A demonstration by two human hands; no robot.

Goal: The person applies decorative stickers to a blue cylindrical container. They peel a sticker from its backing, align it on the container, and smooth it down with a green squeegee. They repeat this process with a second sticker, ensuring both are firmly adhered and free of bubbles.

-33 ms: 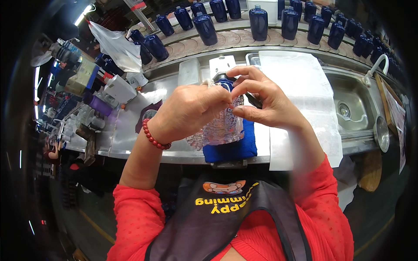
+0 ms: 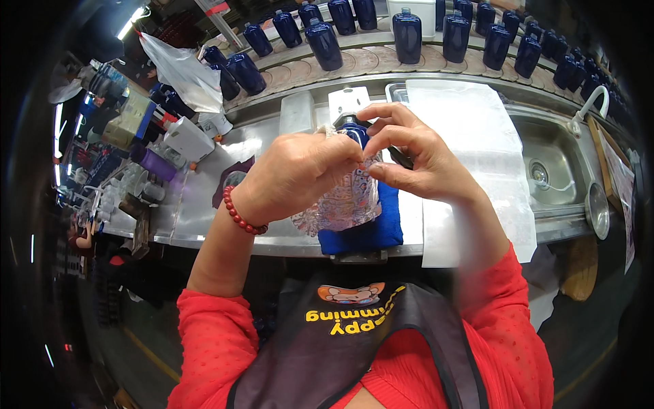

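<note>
In the middle of the head view a dark blue bottle [image 2: 352,127] sits behind my hands, and only its neck and shoulder show. Clear film with a colourful pattern [image 2: 349,203] hangs below my left hand, over the bottle's front. My left hand [image 2: 300,167], a red bead bracelet at its wrist, is closed with fingertips pinching the film near the bottle's shoulder. Close against it is my right hand [image 2: 415,153], its fingers curled and thumb near the index finger by the film's edge. What lies between those fingertips is too small to tell. A blue cloth [image 2: 364,238] lies beneath.
White sheets [image 2: 470,157] cover the metal counter to the right, beside a sink [image 2: 555,160] with a white tap. Along the back, several blue bottles [image 2: 407,37] stand on a curved conveyor [image 2: 368,63]. A white plastic bag [image 2: 182,71] hangs at the left.
The bottles along the conveyor have shifted slightly to the right. My right hand has moved a little; my left hand keeps its pinch.
</note>
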